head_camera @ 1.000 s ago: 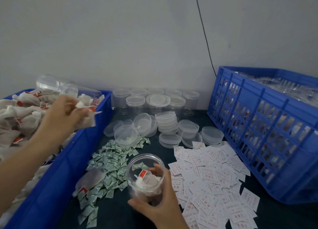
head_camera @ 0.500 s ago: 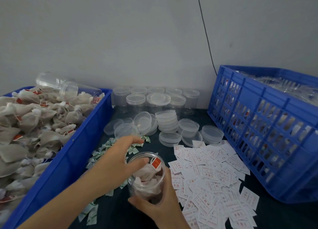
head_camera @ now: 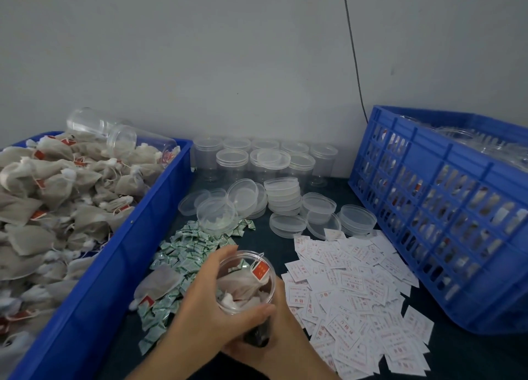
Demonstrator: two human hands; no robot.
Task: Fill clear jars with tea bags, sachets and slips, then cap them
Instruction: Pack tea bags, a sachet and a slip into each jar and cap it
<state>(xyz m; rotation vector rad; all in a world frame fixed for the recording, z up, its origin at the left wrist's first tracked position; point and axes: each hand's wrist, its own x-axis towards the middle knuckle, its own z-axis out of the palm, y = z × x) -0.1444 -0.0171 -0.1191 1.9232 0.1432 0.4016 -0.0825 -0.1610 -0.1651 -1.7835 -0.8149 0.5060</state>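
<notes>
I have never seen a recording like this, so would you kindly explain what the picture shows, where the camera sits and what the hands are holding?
There is no machine here. A person works with bare hands, and the single camera is worn on their head, looking forward and down.

The left hand and right hand both grip a clear round plastic jar. It is uncapped and has grey tea bags with red tags inside.

On the dark table lie a heap of small green-and-white sachets, a spread of white paper slips with red print and loose clear plastic lids. A cluster of clear jars stands by the wall.

The solid blue plastic tub on the left is full of more tea bags. A blue slatted crate stands on the right.
</notes>
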